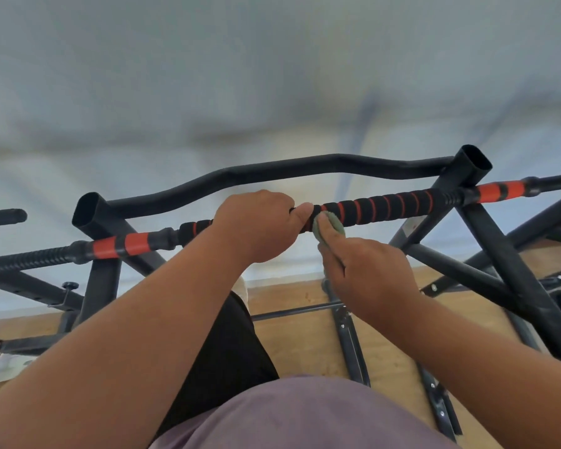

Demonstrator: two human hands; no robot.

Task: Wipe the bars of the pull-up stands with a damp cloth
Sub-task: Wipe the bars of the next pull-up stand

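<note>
Nearest the camera is the person's purple shirt (305, 416), with both bare forearms reaching up and forward over a wooden floor (298, 338). The right hand (366, 270) has its fingers curled round a small grey-green cloth (329, 225), pressing it against the near side of the foam-padded pull-up bar (386, 205). Just beside it, the left hand (256, 225) is wrapped round the same bar, steadying it. The bar runs across the view at chest height, padded in black foam with a thin orange spiral, and with broader orange bands (120, 244) toward each end. Wiping of this bar appears to be under way near its middle; the next move likely calls for sliding the cloth along the padding to the right, turning it round the bar to reach the far side. Behind it a plain black curved bar (272, 173) joins two open-topped black uprights (473, 163). Beyond is a blurred pale wall (272, 76)
</note>
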